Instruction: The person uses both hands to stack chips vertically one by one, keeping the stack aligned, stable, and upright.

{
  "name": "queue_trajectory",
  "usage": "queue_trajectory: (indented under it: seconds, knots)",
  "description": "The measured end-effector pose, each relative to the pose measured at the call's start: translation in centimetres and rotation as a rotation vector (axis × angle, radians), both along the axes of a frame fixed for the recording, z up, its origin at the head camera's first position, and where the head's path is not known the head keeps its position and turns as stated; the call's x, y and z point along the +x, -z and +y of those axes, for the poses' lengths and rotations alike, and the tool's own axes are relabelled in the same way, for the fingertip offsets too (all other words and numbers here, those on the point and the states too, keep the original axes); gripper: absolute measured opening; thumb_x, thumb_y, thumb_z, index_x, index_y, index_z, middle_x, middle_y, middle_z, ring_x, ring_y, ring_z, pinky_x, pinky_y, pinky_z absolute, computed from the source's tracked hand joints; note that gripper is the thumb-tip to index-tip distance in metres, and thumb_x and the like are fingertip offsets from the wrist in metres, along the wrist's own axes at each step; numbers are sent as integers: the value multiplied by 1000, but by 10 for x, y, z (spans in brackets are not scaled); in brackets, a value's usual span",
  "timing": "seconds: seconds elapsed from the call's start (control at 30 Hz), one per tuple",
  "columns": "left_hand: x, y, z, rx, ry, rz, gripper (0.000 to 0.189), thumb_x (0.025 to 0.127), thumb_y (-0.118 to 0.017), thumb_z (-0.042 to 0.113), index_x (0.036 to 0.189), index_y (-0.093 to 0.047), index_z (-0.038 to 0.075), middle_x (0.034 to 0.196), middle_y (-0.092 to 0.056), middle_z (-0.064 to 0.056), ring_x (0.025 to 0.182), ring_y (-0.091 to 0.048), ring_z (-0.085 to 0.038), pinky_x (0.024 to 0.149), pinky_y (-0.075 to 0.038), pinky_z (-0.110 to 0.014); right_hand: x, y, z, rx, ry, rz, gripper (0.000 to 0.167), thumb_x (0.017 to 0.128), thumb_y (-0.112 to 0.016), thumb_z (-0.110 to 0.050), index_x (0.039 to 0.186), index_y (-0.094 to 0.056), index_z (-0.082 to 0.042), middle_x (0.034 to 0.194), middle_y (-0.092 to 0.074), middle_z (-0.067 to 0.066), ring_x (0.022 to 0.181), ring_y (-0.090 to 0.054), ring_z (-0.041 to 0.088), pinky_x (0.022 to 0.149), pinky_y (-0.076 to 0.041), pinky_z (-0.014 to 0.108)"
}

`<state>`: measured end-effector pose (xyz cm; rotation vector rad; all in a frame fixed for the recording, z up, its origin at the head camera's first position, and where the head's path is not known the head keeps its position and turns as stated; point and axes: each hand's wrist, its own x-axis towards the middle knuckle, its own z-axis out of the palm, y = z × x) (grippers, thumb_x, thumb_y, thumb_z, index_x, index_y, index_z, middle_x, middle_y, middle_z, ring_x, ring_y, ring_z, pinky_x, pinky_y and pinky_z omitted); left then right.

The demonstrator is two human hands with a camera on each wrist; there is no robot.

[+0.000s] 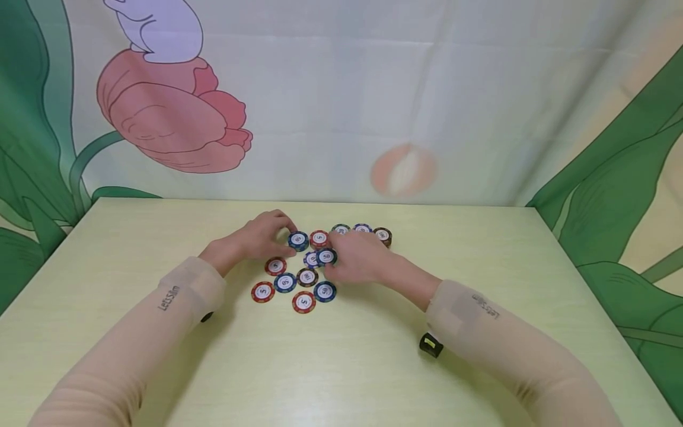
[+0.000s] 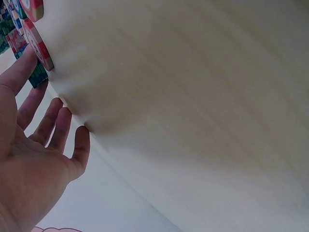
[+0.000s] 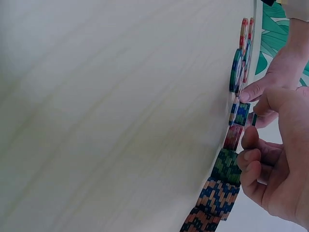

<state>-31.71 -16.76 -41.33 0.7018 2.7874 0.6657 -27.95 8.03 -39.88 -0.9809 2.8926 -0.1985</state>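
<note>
Thumb and fingertips of my left hand [image 1: 258, 236] pinch the sides of a short stack of blue poker chips [image 1: 298, 240]; its other fingers are spread in the left wrist view. My right hand [image 1: 360, 256] pinches a single blue poker chip marked 50 [image 1: 326, 256], seen edge-on in the right wrist view. That chip is held above a white-and-blue chip [image 1: 310, 260], partly covering it. Right of the blue stack stands a red stack [image 1: 319, 238], close to the right fingers. Loose chips lie nearer the front, among them a black one [image 1: 307, 277] and a red one [image 1: 303, 302].
Beyond the right hand the row goes on with a green stack [image 3: 226, 165], a blue-and-tan stack [image 3: 216, 198] and a black-and-tan stack [image 1: 382, 235]. Behind the pale table [image 1: 480, 255] hangs a printed cloth [image 1: 320, 118]. A black wrist device [image 1: 430, 344] sits under the right sleeve.
</note>
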Motion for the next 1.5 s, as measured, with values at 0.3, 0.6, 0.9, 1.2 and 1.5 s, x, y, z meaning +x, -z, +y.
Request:
queue_trajectory:
  seconds: [0.3,0.6,0.9,1.2,1.5]
  knots:
    - [-1,1,0,3,-4,16,43,90,-81,23,125,-66,2,138,-53,-20,129,-46,-38,112,-33,-57,-9,3,-19,40,0,20,40,87,-68,-42,107,-60,-9,79,-61,2,68,-58,17,52,-47,33]
    - [-1,-2,2,-15,-18,-11,41,91,-81,22,124,-65,4,139,-52,-19,127,-46,-37,111,-35,-56,-13,4,-29,-30,-6,-39,36,89,-68,-36,109,-59,-8,80,-61,2,65,-59,15,52,-47,30]
    - [2,-5,5,-17,-21,-32,37,91,-80,20,120,-65,5,137,-52,-19,124,-47,-37,109,-37,-57,-16,7,-38,-47,-10,-9,27,90,-67,-31,100,-55,-8,75,-59,3,58,-55,15,50,-43,29]
    - [3,-6,6,-14,-3,-13,32,89,-80,15,115,-65,4,134,-53,-21,121,-47,-38,107,-38,-57,-18,11,-44,-29,-4,9,28,92,-66,-32,103,-56,-9,80,-61,3,62,-58,15,52,-46,29]
    - [1,-6,5,-16,-3,-1,31,89,-81,14,113,-65,3,133,-53,-22,120,-48,-39,107,-39,-56,-19,9,-47,-10,-14,25,22,99,-63,-33,101,-58,-11,76,-60,2,60,-57,15,50,-44,28]
